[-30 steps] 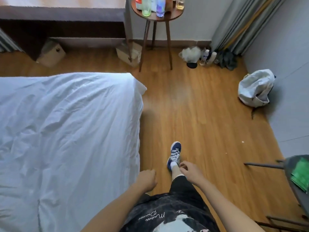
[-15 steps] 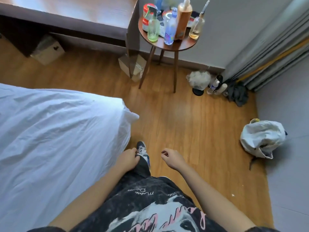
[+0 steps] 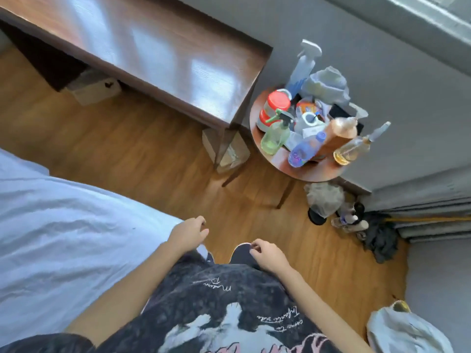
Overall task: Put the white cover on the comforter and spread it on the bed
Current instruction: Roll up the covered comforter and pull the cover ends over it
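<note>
The white covered comforter (image 3: 63, 233) lies spread over the bed on the left, its near corner reaching to beside my legs. My left hand (image 3: 188, 235) hangs just past that corner, fingers loosely curled, holding nothing. My right hand (image 3: 267, 254) hangs a little to the right above my dark shoe, also loosely curled and empty. Neither hand touches the comforter.
A dark wooden desk (image 3: 163, 59) stands ahead with a cardboard box (image 3: 94, 89) under it. A round side table (image 3: 305, 169) crowded with bottles is ahead right. Floor clutter (image 3: 344, 212) and grey curtains (image 3: 433, 215) lie beyond, and a white bag (image 3: 405, 329) at lower right.
I have walked forward along the bed toward the desk and side table, which now look much closer. Both hands stay hanging empty in front of me.
</note>
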### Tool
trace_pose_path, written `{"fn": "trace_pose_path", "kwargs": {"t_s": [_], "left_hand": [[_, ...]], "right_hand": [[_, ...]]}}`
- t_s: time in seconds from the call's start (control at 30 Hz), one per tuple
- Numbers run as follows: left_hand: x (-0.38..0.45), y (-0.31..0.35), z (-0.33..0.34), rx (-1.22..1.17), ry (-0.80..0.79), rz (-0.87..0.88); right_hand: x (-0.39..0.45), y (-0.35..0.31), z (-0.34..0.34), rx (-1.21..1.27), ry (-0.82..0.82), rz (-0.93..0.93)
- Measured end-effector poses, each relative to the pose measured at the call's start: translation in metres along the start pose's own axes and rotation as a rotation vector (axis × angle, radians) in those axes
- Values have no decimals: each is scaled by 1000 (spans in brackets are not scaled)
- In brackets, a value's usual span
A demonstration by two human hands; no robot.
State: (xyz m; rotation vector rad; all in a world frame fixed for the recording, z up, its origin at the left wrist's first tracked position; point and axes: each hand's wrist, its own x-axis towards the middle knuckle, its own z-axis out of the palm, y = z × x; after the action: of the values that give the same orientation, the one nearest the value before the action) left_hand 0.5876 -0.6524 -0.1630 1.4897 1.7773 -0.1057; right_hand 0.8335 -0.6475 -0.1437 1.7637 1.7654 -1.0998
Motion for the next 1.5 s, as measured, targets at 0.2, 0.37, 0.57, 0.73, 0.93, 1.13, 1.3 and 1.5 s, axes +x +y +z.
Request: {"fn": "trace_pose_path", "kwargs": {"t_s": [0.2, 0.37, 0.57, 0.73, 0.93, 1.13, 1.3, 1.5], "left_hand": [[75, -43, -83, -185, 118, -237], [116, -81, -123, -346, 153, -475], [137, -131, -186, -546, 238, -646], [157, -213, -242, -652, 302, -743], [163, -351, -330, -722, 373, -840], [135, -452, -405, -836, 500, -982], [117, -528, -429, -987, 580, -1143], [104, -599, -449, -1276, 657, -1452]], "right_hand": [[123, -109, -96, -174, -91, -210], [209, -222, -161, -383, -175, -427], [270, -365, -213, -519, -261, -561], [323, -499, -202, -675, -353, -628], [344, -695, -152, -827, -411, -777], [336, -858, -112, -899, -441, -924], [343, -979, -56, -1113, -546, -997], [339, -1124, 20, -1447, -696, -1206]]}}
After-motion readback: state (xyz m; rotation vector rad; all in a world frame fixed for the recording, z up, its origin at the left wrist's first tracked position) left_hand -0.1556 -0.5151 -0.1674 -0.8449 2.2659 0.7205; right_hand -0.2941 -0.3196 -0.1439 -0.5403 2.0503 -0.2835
